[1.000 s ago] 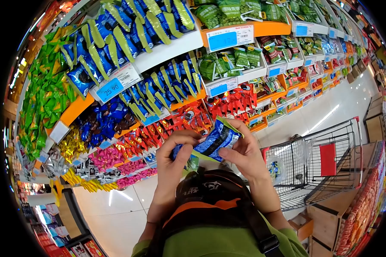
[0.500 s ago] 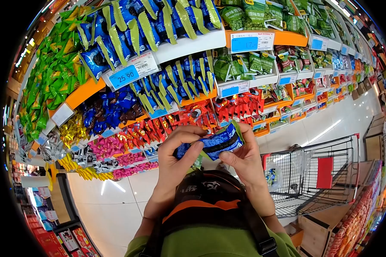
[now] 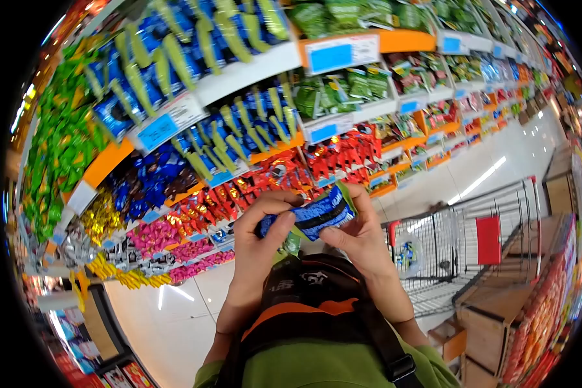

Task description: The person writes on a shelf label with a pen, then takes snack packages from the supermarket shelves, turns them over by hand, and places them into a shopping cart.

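Note:
A small blue packet [image 3: 318,216] with green ends is held between my two hands, in front of the black and orange bag [image 3: 304,291] on my chest. My left hand [image 3: 263,227] grips the packet's left end, thumb in front and fingers behind. At its right end my right hand [image 3: 357,234] pinches it, with the thumb on the printed face. Part of a green wrapper [image 3: 291,244] shows just below the packet, beside my left hand; what holds it is hidden. Similar blue packets [image 3: 229,132] with green ends fill the shelves ahead.
Shelves of wrapped snacks with price labels [image 3: 165,127] curve from left to right. A shopping cart [image 3: 488,240] with a clear plastic bag [image 3: 409,251] stands at the right. Wooden crates [image 3: 491,310] are at the lower right.
The view swung so the shelves shifted right, then back left. Both hands keep hold of the blue packet, its printed face now tilted a little differently.

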The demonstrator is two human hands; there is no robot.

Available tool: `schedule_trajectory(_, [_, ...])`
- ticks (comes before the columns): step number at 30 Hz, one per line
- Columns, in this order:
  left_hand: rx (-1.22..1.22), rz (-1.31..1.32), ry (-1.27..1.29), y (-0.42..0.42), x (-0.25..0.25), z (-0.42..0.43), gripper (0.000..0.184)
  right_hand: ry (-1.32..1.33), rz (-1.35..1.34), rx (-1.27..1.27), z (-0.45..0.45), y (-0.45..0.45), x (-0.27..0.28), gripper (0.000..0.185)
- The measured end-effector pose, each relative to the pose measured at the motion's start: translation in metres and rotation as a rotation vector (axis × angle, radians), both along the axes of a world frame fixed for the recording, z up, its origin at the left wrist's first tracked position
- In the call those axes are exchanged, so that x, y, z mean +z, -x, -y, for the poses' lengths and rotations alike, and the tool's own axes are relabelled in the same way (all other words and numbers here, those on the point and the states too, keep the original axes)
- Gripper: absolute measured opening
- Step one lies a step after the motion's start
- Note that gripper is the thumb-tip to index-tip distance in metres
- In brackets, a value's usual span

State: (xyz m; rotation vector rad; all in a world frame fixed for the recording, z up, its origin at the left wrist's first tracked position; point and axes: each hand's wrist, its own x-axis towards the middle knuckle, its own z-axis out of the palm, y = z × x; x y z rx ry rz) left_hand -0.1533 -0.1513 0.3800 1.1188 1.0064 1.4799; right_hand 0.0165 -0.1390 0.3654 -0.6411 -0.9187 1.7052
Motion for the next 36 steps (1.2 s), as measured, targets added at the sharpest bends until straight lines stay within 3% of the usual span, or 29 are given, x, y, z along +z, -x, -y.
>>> schedule_trajectory(1, [-0.024, 0.076, 0.063, -0.006, -0.003, -0.001, 0.007, 0.084, -0.019, -0.029, 0.004, -0.006, -0.005, 0.058])
schedule_trajectory(2, [-0.077, 0.317, 0.215, -0.009, -0.013, -0.003, 0.009, 0.167, -0.042, -0.069, 0.009, -0.013, -0.014, 0.058])
schedule_trajectory(3, [-0.124, 0.239, 0.242, -0.008, -0.023, -0.003, 0.013, 0.25, -0.069, -0.116, 0.014, -0.021, -0.025, 0.058])
schedule_trajectory(5, [-0.231, 0.847, 0.575, -0.005, -0.034, -0.007, 0.015, 0.512, -0.084, -0.38, 0.032, -0.049, -0.069, 0.056])
schedule_trajectory(6, [-0.244, 0.931, 0.653, -0.006, -0.043, -0.009, 0.019, 0.641, 0.026, -0.55, 0.041, -0.068, -0.084, 0.05])
schedule_trajectory(9, [-0.27, 1.019, 0.817, -0.015, -0.052, -0.006, 0.027, 0.844, 0.008, -0.984, 0.077, -0.138, -0.183, 0.034])
schedule_trajectory(10, [-0.34, 1.045, 0.842, -0.012, -0.063, -0.006, 0.037, 0.84, 0.014, -1.043, 0.092, -0.168, -0.227, 0.038])
schedule_trajectory(13, [-0.413, 1.142, 0.924, -0.025, -0.07, -0.007, 0.04, 0.868, 0.045, -1.155, 0.118, -0.223, -0.293, 0.051])
schedule_trajectory(15, [-0.417, 1.143, 0.926, -0.031, -0.067, -0.006, 0.036, 0.897, 0.212, -1.207, 0.129, -0.243, -0.314, 0.064])
schedule_trajectory(16, [-0.421, 1.123, 0.916, -0.034, -0.065, -0.006, 0.035, 0.889, 0.279, -1.232, 0.129, -0.248, -0.321, 0.052])
schedule_trajectory(19, [-0.391, 1.034, 0.91, -0.038, -0.065, -0.006, 0.032, 0.762, 0.601, -1.025, 0.121, -0.229, -0.299, 0.051])
schedule_trajectory(20, [-0.388, 0.945, 0.886, -0.041, -0.067, -0.006, 0.032, 0.599, 0.611, -0.955, 0.111, -0.209, -0.274, 0.037])
schedule_trajectory(22, [-0.366, 0.833, 0.852, -0.046, -0.063, -0.004, 0.034, 0.433, 0.499, -0.701, 0.08, -0.16, -0.188, 0.032])
schedule_trajectory(25, [-0.312, 0.716, 0.787, -0.056, -0.054, -0.005, 0.035, 0.151, 0.434, -0.367, 0.051, -0.099, -0.087, 0.034])
schedule_trajectory(29, [-0.265, 0.604, 0.729, -0.052, -0.047, -0.007, 0.034, -0.184, 0.754, -0.122, 0.025, -0.055, -0.026, 0.048])
schedule_trajectory(30, [-0.29, 0.614, 0.635, -0.051, -0.046, -0.006, 0.036, -0.291, 0.835, -0.173, 0.02, -0.045, -0.031, 0.046])
schedule_trajectory(33, [-0.186, 0.501, 0.566, -0.039, -0.043, -0.008, 0.037, -0.203, 0.853, -0.168, 0.007, -0.033, -0.039, 0.04])
schedule_trajectory(35, [-0.089, 0.432, 0.51, -0.036, -0.033, -0.006, 0.035, 0.095, 0.432, -0.121, 0.002, -0.027, -0.029, 0.029])
schedule_trajectory(36, [-0.054, 0.388, 0.498, -0.032, -0.032, -0.005, 0.034, 0.09, 0.401, -0.129, -0.002, -0.026, -0.027, 0.03])
